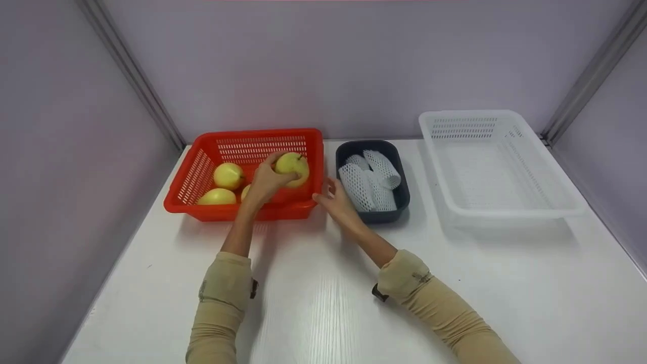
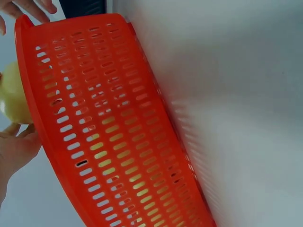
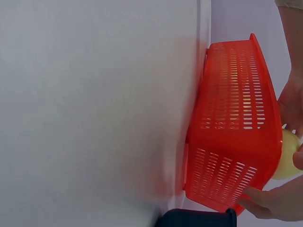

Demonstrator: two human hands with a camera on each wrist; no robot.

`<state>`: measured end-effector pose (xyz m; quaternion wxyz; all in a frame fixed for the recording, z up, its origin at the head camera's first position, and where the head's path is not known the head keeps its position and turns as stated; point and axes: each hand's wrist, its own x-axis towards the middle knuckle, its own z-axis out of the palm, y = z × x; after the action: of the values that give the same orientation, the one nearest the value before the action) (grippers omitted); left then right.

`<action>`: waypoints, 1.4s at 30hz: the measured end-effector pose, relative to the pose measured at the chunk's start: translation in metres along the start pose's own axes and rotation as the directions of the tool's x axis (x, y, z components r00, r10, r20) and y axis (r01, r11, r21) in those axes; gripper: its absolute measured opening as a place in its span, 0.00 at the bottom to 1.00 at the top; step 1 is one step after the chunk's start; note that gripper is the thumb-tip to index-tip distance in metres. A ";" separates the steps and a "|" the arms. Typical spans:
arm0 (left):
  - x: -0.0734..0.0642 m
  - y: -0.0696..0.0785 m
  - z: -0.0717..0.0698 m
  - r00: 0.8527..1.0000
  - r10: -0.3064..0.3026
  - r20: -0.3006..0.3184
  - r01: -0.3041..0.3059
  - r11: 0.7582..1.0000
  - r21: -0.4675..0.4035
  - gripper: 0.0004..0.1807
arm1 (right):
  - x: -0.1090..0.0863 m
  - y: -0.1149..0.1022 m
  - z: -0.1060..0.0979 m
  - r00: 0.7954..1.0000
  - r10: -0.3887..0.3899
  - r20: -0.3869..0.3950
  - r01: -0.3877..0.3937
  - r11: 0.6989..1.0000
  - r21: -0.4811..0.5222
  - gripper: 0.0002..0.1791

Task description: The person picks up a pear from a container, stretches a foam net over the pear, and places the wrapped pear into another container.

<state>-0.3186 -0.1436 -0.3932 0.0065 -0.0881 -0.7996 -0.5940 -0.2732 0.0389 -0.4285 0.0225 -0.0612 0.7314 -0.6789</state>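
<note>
My left hand [image 1: 265, 182] reaches over the front rim of a red basket [image 1: 263, 212] and grips a yellow apple [image 1: 293, 169] by its sides, stem upward. In the left wrist view that apple [image 2: 14, 97] shows above the rim, with part of the hand [image 2: 19, 151] below it. Other yellow apples [image 1: 228, 176] lie in the basket's left and middle. My right hand [image 1: 339, 202] is at the basket's right front corner, fingers loosely bent and fingertips by the rim. In the right wrist view this hand [image 3: 274, 201] has nothing in its grasp.
Right of the red basket stands a dark bin [image 1: 379, 217] with several white foam net sleeves [image 1: 358, 187]. Farther right is a white slatted basket [image 1: 510, 215]. Grey-white panels [image 1: 323, 65] enclose the white table [image 1: 313, 303] at the back and sides.
</note>
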 end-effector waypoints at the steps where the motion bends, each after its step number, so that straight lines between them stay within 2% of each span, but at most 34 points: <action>1: -0.001 0.002 0.002 1.000 0.006 -0.015 -0.006 1.000 -0.014 0.35 | 0.000 -0.001 -0.002 1.000 -0.023 0.004 0.023 1.000 -0.006 0.36; 7: -0.012 0.020 0.014 0.998 0.028 -0.049 -0.032 0.996 -0.087 0.33 | -0.004 -0.014 -0.012 0.984 -0.172 0.041 0.173 0.985 0.000 0.40; 10: -0.018 0.030 0.022 0.999 0.026 -0.043 -0.031 0.992 -0.122 0.32 | -0.013 -0.030 -0.018 0.975 -0.209 0.077 0.211 0.978 -0.009 0.40; 16: -0.027 0.042 0.039 0.999 -0.018 -0.027 0.013 0.986 -0.169 0.32 | -0.031 -0.058 -0.032 0.959 -0.258 0.118 0.269 0.959 -0.091 0.38; 22: -0.035 0.042 0.056 1.000 -0.022 0.000 0.022 0.979 -0.204 0.31 | -0.039 -0.061 -0.044 0.961 -0.253 0.112 0.261 0.963 -0.065 0.38; 29: -0.042 0.039 0.076 1.000 -0.005 0.001 0.005 0.981 -0.195 0.31 | -0.049 -0.059 -0.057 0.968 -0.218 0.122 0.237 0.958 -0.163 0.38; 36: -0.050 0.034 0.094 0.998 0.030 0.060 -0.016 0.977 -0.214 0.34 | -0.041 -0.034 -0.082 0.976 -0.159 0.150 0.189 0.959 -0.212 0.39; 40: -0.054 0.032 0.100 0.993 0.000 0.121 0.029 0.972 -0.235 0.34 | -0.046 -0.028 -0.094 0.972 -0.171 0.160 0.210 0.940 -0.269 0.39; 42: -0.056 0.030 0.104 0.987 -0.026 0.159 0.066 0.966 -0.251 0.33 | -0.052 -0.030 -0.099 0.973 -0.156 0.171 0.199 0.940 -0.278 0.38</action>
<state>-0.2491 -0.0439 -0.4014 -0.0807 -0.1154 -0.7162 -0.6835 -0.2313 0.1413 -0.3933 0.0053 -0.1794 0.8117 -0.5558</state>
